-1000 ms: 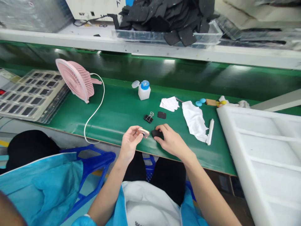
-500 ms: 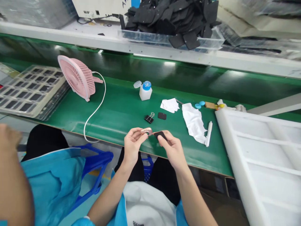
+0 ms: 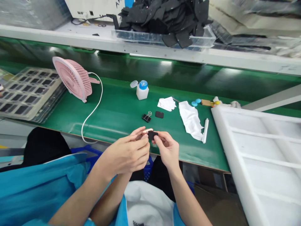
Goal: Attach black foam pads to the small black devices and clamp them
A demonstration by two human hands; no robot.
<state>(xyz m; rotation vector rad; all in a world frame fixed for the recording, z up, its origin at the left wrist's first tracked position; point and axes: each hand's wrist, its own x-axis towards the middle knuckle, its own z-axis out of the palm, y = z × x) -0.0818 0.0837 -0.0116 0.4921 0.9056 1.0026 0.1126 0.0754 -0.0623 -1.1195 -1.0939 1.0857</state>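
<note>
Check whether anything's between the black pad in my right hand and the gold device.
Nothing visible lies between the black pad and gold device, but a co-worker's hand crosses over your left hand, close beside both.

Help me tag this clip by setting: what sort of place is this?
Probably a small-parts factory workshop: there's a long green workbench, a clear plastic bin heaped with flat black pieces on the shelf above, and a compartment tray of dark parts.

bright light glares off the green panel; edges look soft.
</note>
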